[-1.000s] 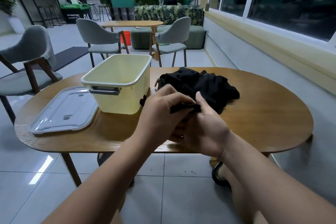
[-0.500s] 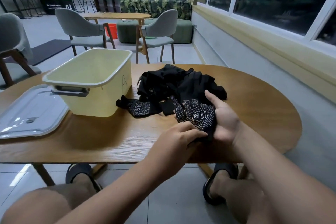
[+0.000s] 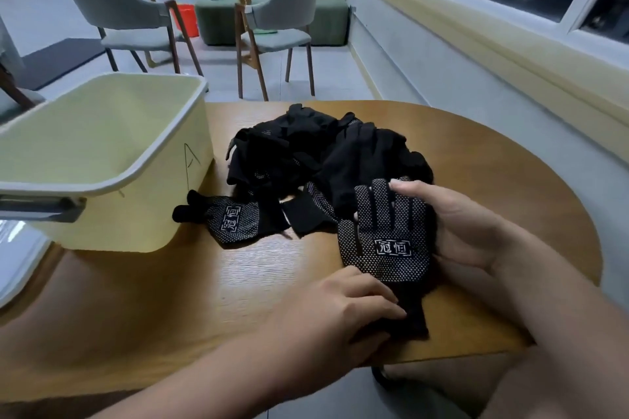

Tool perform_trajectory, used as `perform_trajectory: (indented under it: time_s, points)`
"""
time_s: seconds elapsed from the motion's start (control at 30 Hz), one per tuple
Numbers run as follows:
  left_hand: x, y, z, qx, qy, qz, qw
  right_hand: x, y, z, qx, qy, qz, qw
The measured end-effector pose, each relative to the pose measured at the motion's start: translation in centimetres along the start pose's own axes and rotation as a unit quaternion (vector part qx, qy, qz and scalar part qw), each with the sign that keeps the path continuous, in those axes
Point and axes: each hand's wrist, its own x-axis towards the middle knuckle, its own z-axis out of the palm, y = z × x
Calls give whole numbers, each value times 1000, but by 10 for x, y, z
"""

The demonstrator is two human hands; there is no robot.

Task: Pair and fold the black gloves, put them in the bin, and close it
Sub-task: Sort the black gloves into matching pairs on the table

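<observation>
left hand (image 3: 343,309) and forearm: bare | right hand (image 3: 466,235) and forearm: bare | under the table (image 3: 170,282) near edge: bare leg (image 3: 459,384), dark curved sandal strap (image 3: 382,379)

Matt black knit gloves (image 3: 384,238) with white grip dots, glossy grained wood table (image 3: 211,286), smooth plastic bin (image 3: 112,180).

Our left hand (image 3: 343,309): forearm low, fingers gripping the glove (image 3: 388,248) cuff. Our right hand (image 3: 466,231): cupped behind it, fingertips curled over.
</observation>
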Motion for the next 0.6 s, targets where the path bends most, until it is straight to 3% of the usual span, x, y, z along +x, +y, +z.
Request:
perform_trajectory:
  time_s: [0.1,0.17,0.27,0.37,0.47,0.6]
  points:
    - [-14,14,-4,-9,-17,8,1000,-12,0,-1,-92,73,-60,991]
    - [-22,21,-8,-22,-26,3,999,-15,2,-2,-178,146,-107,967]
    - [-33,29,-16,-39,-34,-12,999,-19,9,-3,-357,243,-200,879]
    - [-40,35,-25,-41,-35,-25,998,-30,21,5,-458,311,-269,788]
    - [-41,29,-33,2,10,-42,999,-45,37,15,-498,280,-316,758]
    - [-45,-1,-48,130,102,-80,983,-60,58,28,-552,135,-297,768]
